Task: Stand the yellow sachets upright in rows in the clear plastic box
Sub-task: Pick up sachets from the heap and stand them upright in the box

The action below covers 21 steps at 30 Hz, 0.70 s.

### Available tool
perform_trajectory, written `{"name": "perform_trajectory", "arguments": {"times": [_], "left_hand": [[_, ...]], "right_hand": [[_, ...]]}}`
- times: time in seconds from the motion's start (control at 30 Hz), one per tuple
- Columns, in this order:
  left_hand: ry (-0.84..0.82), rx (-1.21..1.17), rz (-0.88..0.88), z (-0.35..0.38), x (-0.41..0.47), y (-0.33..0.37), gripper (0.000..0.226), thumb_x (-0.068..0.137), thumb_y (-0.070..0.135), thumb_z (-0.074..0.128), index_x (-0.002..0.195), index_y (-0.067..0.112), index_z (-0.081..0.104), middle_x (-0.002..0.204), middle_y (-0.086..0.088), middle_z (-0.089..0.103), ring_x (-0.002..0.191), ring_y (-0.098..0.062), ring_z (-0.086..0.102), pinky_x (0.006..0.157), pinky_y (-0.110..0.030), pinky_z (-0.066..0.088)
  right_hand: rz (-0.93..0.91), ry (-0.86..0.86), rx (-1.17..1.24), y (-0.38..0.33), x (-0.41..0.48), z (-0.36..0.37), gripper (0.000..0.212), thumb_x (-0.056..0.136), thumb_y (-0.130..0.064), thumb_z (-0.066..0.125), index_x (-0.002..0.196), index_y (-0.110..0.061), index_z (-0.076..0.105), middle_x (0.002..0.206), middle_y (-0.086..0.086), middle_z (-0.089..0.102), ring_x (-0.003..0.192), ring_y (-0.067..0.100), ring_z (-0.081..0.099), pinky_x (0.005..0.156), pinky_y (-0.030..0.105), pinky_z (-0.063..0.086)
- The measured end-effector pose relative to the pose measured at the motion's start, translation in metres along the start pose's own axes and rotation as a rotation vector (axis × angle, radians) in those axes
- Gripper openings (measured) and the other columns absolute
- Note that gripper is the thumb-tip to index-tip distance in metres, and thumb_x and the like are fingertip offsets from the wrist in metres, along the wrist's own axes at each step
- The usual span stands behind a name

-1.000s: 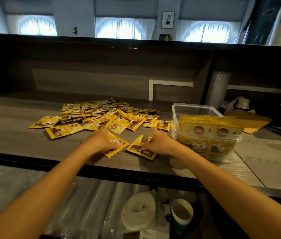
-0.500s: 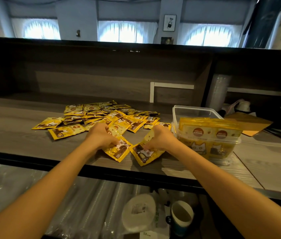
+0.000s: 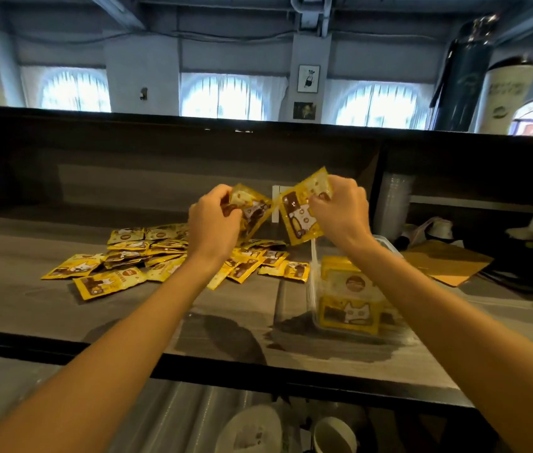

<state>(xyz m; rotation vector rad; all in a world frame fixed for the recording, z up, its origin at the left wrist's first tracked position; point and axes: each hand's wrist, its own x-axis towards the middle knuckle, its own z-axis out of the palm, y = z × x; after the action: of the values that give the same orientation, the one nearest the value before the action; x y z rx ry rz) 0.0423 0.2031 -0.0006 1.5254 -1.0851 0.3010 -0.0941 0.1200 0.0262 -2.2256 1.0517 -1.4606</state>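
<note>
Both hands are raised above the counter, each with one yellow sachet. My left hand (image 3: 214, 220) grips a sachet (image 3: 253, 209) that tilts toward the right. My right hand (image 3: 340, 209) pinches the top edge of another sachet (image 3: 298, 212), which hangs down above the loose pile. Several more yellow sachets (image 3: 147, 256) lie scattered flat on the wooden counter. The clear plastic box (image 3: 316, 289) stands at the right under my right forearm, with yellow sachets (image 3: 350, 304) standing upright inside it.
A brown board (image 3: 445, 261) lies on the counter right of the box. A dark raised back wall (image 3: 160, 165) runs behind the counter. Below the counter's front edge sit a white lid (image 3: 250, 429) and a cup (image 3: 335, 434).
Both hands picked one sachet each off the counter near its front edge and lifted them up and away, above the pile. The camera tilted upward.
</note>
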Motion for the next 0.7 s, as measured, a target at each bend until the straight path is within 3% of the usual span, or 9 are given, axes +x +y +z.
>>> {"name": "perform_trajectory", "arguments": {"times": [0.07, 0.17, 0.33, 0.43, 0.57, 0.63, 0.7], "left_hand": [[-0.001, -0.03, 0.059, 0.015, 0.006, 0.013, 0.012, 0.086, 0.004, 0.058, 0.095, 0.007, 0.066, 0.085, 0.0, 0.064, 0.081, -0.01, 0.056, 0.064, -0.007, 0.043], [-0.049, -0.061, 0.115, 0.042, 0.009, 0.03, 0.011, 0.086, 0.003, 0.059, 0.093, 0.007, 0.066, 0.09, -0.007, 0.069, 0.086, -0.016, 0.061, 0.076, -0.031, 0.053], [-0.223, -0.085, 0.16, 0.086, 0.002, 0.048, 0.014, 0.085, 0.0, 0.056, 0.094, 0.005, 0.065, 0.087, -0.007, 0.066, 0.082, -0.016, 0.058, 0.067, -0.025, 0.043], [-0.386, -0.116, 0.156, 0.103, -0.004, 0.05, 0.014, 0.085, 0.002, 0.055, 0.093, 0.004, 0.066, 0.089, -0.014, 0.069, 0.087, -0.026, 0.063, 0.074, -0.039, 0.051], [-0.659, -0.098, 0.157, 0.113, -0.011, 0.047, 0.018, 0.084, -0.001, 0.05, 0.091, 0.002, 0.066, 0.089, -0.018, 0.067, 0.088, -0.028, 0.061, 0.08, -0.047, 0.053], [-0.752, -0.068, 0.136, 0.115, -0.011, 0.045, 0.02, 0.085, -0.001, 0.048, 0.091, 0.0, 0.066, 0.089, -0.02, 0.066, 0.086, -0.027, 0.061, 0.075, -0.041, 0.052], [-0.828, -0.051, 0.109, 0.116, -0.009, 0.044, 0.02, 0.086, 0.001, 0.046, 0.085, 0.001, 0.065, 0.08, -0.016, 0.063, 0.077, -0.024, 0.058, 0.065, -0.032, 0.044]], "right_hand": [[-0.013, 0.076, -0.031, 0.009, 0.01, -0.015, 0.01, 0.088, -0.008, 0.057, 0.092, -0.003, 0.065, 0.092, 0.013, 0.069, 0.089, 0.026, 0.066, 0.075, 0.038, 0.056], [0.031, 0.143, -0.076, 0.029, 0.019, -0.036, 0.018, 0.088, -0.009, 0.06, 0.104, -0.005, 0.063, 0.103, 0.013, 0.068, 0.097, 0.026, 0.065, 0.078, 0.035, 0.054], [0.124, 0.12, -0.125, 0.07, 0.02, -0.055, 0.013, 0.087, -0.007, 0.057, 0.1, -0.004, 0.061, 0.101, 0.016, 0.067, 0.096, 0.03, 0.064, 0.082, 0.048, 0.055], [0.175, 0.076, -0.117, 0.09, 0.02, -0.061, 0.012, 0.086, -0.006, 0.053, 0.094, -0.005, 0.061, 0.094, 0.016, 0.066, 0.09, 0.032, 0.063, 0.08, 0.05, 0.054], [0.215, -0.059, -0.072, 0.104, 0.017, -0.065, 0.012, 0.089, -0.01, 0.055, 0.09, -0.005, 0.065, 0.087, 0.012, 0.066, 0.086, 0.027, 0.064, 0.073, 0.039, 0.055], [0.221, -0.172, -0.039, 0.106, 0.014, -0.067, 0.012, 0.09, -0.012, 0.056, 0.091, -0.007, 0.066, 0.082, 0.006, 0.063, 0.081, 0.02, 0.062, 0.066, 0.024, 0.051], [0.227, -0.276, -0.018, 0.107, 0.012, -0.068, 0.015, 0.091, -0.013, 0.055, 0.095, -0.007, 0.068, 0.085, 0.005, 0.063, 0.082, 0.016, 0.06, 0.067, 0.02, 0.049]]}}
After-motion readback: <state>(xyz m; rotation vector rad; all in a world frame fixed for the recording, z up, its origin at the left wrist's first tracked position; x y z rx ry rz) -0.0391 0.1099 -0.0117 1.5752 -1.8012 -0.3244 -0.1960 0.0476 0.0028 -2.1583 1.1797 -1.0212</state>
